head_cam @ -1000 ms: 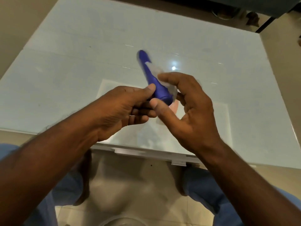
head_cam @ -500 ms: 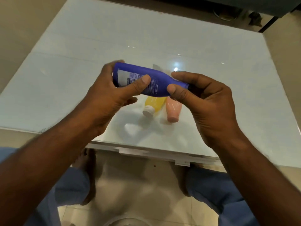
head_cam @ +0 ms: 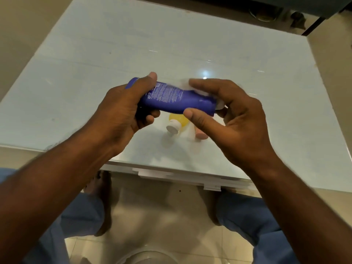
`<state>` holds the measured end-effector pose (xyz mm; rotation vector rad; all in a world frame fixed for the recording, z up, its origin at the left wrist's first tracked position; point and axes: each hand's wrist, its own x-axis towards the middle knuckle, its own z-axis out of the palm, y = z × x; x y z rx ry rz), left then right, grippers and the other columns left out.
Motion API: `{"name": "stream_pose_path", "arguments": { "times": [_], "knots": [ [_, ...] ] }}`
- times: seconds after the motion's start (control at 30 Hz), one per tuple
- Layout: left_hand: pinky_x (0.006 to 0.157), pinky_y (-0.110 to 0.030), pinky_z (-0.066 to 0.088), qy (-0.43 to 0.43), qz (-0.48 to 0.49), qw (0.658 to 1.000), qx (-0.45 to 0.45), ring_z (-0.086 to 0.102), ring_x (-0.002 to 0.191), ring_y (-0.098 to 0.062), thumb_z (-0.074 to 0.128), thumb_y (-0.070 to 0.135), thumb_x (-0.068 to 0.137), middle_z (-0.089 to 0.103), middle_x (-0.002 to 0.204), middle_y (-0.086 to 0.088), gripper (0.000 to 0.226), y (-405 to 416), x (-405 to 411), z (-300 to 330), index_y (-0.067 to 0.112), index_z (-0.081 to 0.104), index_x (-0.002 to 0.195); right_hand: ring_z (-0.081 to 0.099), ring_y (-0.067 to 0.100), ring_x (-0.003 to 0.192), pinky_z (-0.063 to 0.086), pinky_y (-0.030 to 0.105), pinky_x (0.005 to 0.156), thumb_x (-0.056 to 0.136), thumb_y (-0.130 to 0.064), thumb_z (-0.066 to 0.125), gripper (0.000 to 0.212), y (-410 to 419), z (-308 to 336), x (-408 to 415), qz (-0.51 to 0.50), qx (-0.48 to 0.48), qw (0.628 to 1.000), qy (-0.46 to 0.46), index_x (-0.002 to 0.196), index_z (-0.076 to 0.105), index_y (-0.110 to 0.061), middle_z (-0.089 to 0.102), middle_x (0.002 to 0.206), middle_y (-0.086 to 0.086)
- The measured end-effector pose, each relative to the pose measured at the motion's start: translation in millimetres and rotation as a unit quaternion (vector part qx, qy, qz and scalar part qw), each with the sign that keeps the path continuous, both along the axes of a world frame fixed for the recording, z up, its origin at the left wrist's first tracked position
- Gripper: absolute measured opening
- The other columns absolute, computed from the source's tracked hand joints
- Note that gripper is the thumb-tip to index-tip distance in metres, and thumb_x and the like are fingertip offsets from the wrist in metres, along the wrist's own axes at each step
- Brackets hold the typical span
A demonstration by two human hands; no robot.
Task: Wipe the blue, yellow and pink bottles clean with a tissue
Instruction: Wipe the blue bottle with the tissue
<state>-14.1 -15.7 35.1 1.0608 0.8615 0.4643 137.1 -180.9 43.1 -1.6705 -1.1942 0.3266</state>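
I hold the blue bottle level above the glass table, its printed label facing up. My left hand grips its left end, thumb on top. My right hand wraps the right end, pressing a white tissue against the bottle; only scraps of tissue show between my fingers. Below the blue bottle, the yellow bottle with a white cap lies on the table. Beside it the pink bottle lies mostly hidden behind my right thumb.
The table's near edge runs just below my wrists, with my knees and bare feet under it. A dark object and a dark bar stand beyond the far right corner. A clear round rim shows on the floor.
One second ago the blue bottle pointed away from me; I have turned it level. Since half a second ago my left hand has slid further over its left end.
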Motion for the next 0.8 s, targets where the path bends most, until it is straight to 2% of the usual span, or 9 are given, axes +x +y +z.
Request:
{"name": "stream_pose_path", "arguments": {
  "times": [0.07, 0.13, 0.27, 0.37, 0.47, 0.6, 0.7, 0.77, 0.8],
  "knots": [
    [0.054, -0.02, 0.053, -0.013, -0.005, 1.0, 0.008, 0.069, 0.062, -0.013, 0.07, 0.047, 0.095, 0.075, 0.077, 0.004, 0.033, 1.5, 1.2, 0.8, 0.018, 0.07, 0.109, 0.068, 0.009, 0.113, 0.059, 0.023, 0.094, 0.091, -0.033, 0.084, 0.05, -0.9, -0.8, 1.8, -0.014, -0.022, 0.999, -0.033, 0.136, 0.069, -0.017, 0.07, 0.122, -0.011],
    [0.054, -0.021, 0.053, -0.011, -0.025, 0.999, 0.043, 0.07, 0.064, -0.014, 0.069, 0.046, 0.095, 0.075, 0.081, 0.003, 0.034, 4.7, 2.1, 1.6, 0.017, 0.069, 0.114, 0.068, 0.005, 0.107, 0.055, 0.019, 0.093, 0.089, -0.033, 0.086, 0.05, -2.3, -2.1, 2.9, -0.039, -0.017, 0.997, -0.059, 0.134, 0.072, -0.015, 0.072, 0.118, -0.011],
    [0.056, -0.021, 0.054, 0.002, -0.075, 0.992, 0.102, 0.074, 0.071, -0.02, 0.066, 0.045, 0.091, 0.076, 0.091, -0.001, 0.029, 10.1, 1.6, 5.4, 0.022, 0.068, 0.11, 0.066, 0.009, 0.117, 0.05, 0.015, 0.098, 0.091, -0.024, 0.086, 0.049, -5.7, -5.4, 4.6, -0.058, -0.002, 0.99, -0.127, 0.135, 0.071, -0.009, 0.074, 0.128, 0.001],
    [0.062, -0.023, 0.058, -0.014, -0.09, 0.991, 0.097, 0.078, 0.084, -0.03, 0.067, 0.035, 0.098, 0.076, 0.103, -0.009, 0.021, 9.0, 0.5, 5.9, 0.018, 0.068, 0.11, 0.062, 0.021, 0.133, 0.055, 0.034, 0.109, 0.096, -0.014, 0.08, 0.053, -9.1, -9.2, 6.7, -0.048, -0.013, 0.98, -0.193, 0.146, 0.062, -0.006, 0.066, 0.144, 0.009],
    [0.07, -0.03, 0.062, -0.036, -0.1, 0.992, 0.067, 0.077, 0.098, -0.033, 0.069, 0.025, 0.097, 0.071, 0.116, -0.015, 0.022, -1.2, 1.0, 3.0, 0.01, 0.066, 0.113, 0.05, 0.031, 0.148, 0.047, 0.047, 0.119, 0.096, -0.002, 0.074, 0.061, -7.6, -14.1, 3.3, -0.05, -0.049, 0.963, -0.261, 0.153, 0.053, -0.003, 0.055, 0.156, 0.014],
    [0.072, -0.035, 0.063, -0.064, -0.087, 0.994, 0.005, 0.076, 0.104, -0.03, 0.073, 0.018, 0.091, 0.07, 0.115, -0.012, 0.021, -12.3, 4.9, 0.5, 0.011, 0.067, 0.109, 0.047, 0.04, 0.15, 0.039, 0.054, 0.125, 0.091, 0.009, 0.068, 0.06, -0.8, -14.1, -3.5, -0.046, -0.044, 0.945, -0.321, 0.149, 0.053, 0.007, 0.053, 0.155, 0.023],
    [0.079, -0.037, 0.063, -0.083, -0.111, 0.99, 0.002, 0.076, 0.103, -0.028, 0.057, 0.015, 0.102, 0.075, 0.109, -0.009, 0.02, -14.5, 6.8, 0.4, 0.009, 0.071, 0.115, 0.051, 0.042, 0.147, 0.041, 0.05, 0.125, 0.095, 0.015, 0.055, 0.049, 1.7, -16.3, -18.3, 0.009, -0.02, 0.937, -0.348, 0.144, 0.057, 0.011, 0.056, 0.151, 0.027],
    [0.079, -0.036, 0.063, -0.077, -0.106, 0.991, 0.013, 0.076, 0.099, -0.023, 0.049, 0.017, 0.107, 0.077, 0.103, -0.002, 0.024, -16.2, 6.2, -0.3, 0.012, 0.072, 0.112, 0.052, 0.04, 0.146, 0.044, 0.05, 0.123, 0.101, 0.01, 0.039, 0.046, 2.7, -17.9, -28.3, 0.037, -0.021, 0.935, -0.351, 0.143, 0.058, 0.01, 0.057, 0.151, 0.026],
    [0.078, -0.036, 0.063, -0.072, -0.1, 0.992, 0.006, 0.076, 0.099, -0.024, 0.049, 0.018, 0.107, 0.077, 0.104, -0.004, 0.025, -16.2, 6.0, -1.0, 0.011, 0.072, 0.113, 0.055, 0.04, 0.144, 0.047, 0.05, 0.12, 0.103, 0.008, 0.038, 0.045, 2.7, -17.3, -27.9, 0.038, -0.024, 0.935, -0.352, 0.142, 0.06, 0.009, 0.06, 0.149, 0.024]
  ]
}}
